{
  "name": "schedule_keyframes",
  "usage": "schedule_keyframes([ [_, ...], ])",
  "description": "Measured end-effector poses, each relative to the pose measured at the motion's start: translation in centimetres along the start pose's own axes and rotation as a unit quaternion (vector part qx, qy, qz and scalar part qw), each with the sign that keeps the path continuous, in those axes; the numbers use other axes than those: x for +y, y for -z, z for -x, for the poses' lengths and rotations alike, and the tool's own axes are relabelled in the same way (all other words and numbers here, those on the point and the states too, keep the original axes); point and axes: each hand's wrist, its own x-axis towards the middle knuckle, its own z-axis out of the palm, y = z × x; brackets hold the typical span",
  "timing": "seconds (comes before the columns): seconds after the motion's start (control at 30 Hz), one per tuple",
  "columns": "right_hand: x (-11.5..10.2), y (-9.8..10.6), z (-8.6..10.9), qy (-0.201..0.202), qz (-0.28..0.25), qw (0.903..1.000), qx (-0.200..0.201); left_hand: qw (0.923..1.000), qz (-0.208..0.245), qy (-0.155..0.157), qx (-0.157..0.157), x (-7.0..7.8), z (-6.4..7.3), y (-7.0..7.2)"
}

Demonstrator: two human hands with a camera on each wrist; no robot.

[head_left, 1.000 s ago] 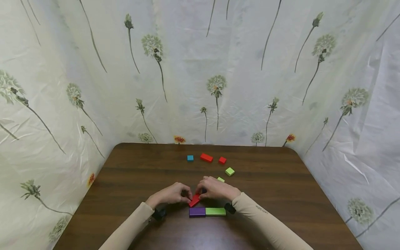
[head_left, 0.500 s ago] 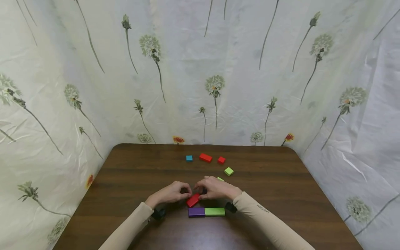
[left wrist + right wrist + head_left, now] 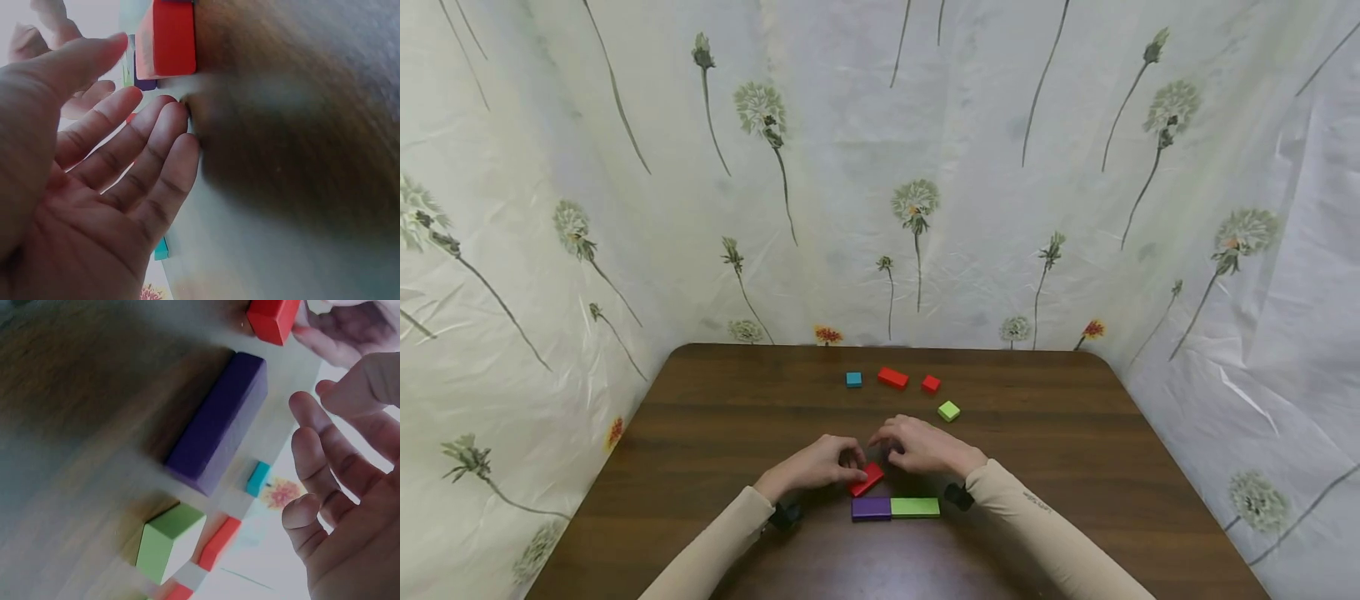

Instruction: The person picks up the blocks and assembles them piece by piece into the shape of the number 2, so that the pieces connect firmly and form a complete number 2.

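Observation:
A red block [image 3: 868,478] lies slanted on the table, just beyond a purple block [image 3: 871,509] and a light green block [image 3: 915,507] set end to end. My left hand [image 3: 816,463] is at its left end; in the left wrist view the thumb lies by the red block's [image 3: 174,42] upper side, and the loosely bent fingers do not wrap it. Contact is hard to tell. My right hand [image 3: 923,447] hovers to the right with loosely bent fingers, holding nothing. Beneath it, the right wrist view shows another purple block [image 3: 219,422], hidden in the head view.
Toward the table's far edge lie a blue block [image 3: 853,380], a longer red block [image 3: 893,378], a small red block [image 3: 931,384] and a green block [image 3: 949,411]. A flowered curtain [image 3: 842,167] surrounds the brown table [image 3: 737,392] at the back and sides.
My right hand has drawn off the red block, a little up and to the right, and now covers a green block seen earlier. The left thumb overlaps the red block more.

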Motion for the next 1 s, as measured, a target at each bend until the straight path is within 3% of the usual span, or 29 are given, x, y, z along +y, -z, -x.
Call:
schedule_keyframes([
  [0.17, 0.3, 0.5, 0.4, -0.01, -0.021, 0.9997, 0.006, 1.0, -0.007, -0.002, 0.0, 0.2, -0.1, -0.2],
  [0.43, 1.2, 1.6, 1.0, -0.007, -0.026, 0.9995, 0.016, 0.9986, -0.033, -0.039, 0.006, 0.3, -0.3, -0.4],
  [0.6, 1.5, 2.8, 1.3, -0.015, -0.04, 0.9989, 0.022, 0.9946, -0.078, -0.067, 0.01, 0.3, -0.3, -0.5],
  [0.8, 2.3, 3.6, 1.8, -0.024, -0.023, 0.9989, 0.034, 0.9918, -0.094, -0.085, 0.016, 0.3, -0.1, -0.5],
  [1.0, 2.9, 4.2, 2.3, -0.035, -0.03, 0.9982, 0.039, 0.9842, -0.141, -0.107, 0.011, 0.5, -0.2, -0.5],
])
